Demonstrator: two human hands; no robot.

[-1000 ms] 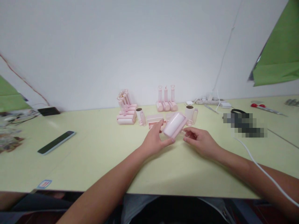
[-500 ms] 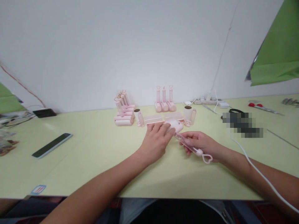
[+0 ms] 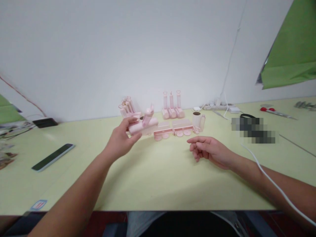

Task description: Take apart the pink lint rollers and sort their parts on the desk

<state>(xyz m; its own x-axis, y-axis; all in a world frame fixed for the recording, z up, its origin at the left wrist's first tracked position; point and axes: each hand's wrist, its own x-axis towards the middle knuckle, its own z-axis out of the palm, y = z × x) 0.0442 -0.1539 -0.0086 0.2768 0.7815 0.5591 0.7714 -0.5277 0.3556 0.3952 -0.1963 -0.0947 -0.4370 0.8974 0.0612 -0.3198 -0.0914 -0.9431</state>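
Observation:
My left hand [image 3: 122, 137] is closed round one end of a pink lint roller [image 3: 135, 127], held above the table with its handle pointing up. Behind it, partly hidden by the hand, stands a group of similar rollers [image 3: 127, 107]. My right hand [image 3: 209, 149] hovers over the table with nothing in it, its index finger stretched out and the others loosely curled. Between the hands and farther back lie two open pink roller cases [image 3: 164, 131] with round end pieces. A white paper roll [image 3: 196, 120] stands upright to their right, a clear pink handle [image 3: 202, 123] beside it.
Three finished-looking rollers [image 3: 172, 112] stand by the wall. A phone [image 3: 53, 158] lies at the left, a black device [image 3: 45, 122] behind it. A power strip [image 3: 216, 107], a white cable [image 3: 269, 181] and red-handled scissors [image 3: 276, 113] are at the right.
My left hand has moved left, carrying the lint roller away from the middle. My right hand, which held its handle half a second ago, has let go and stayed at the right.

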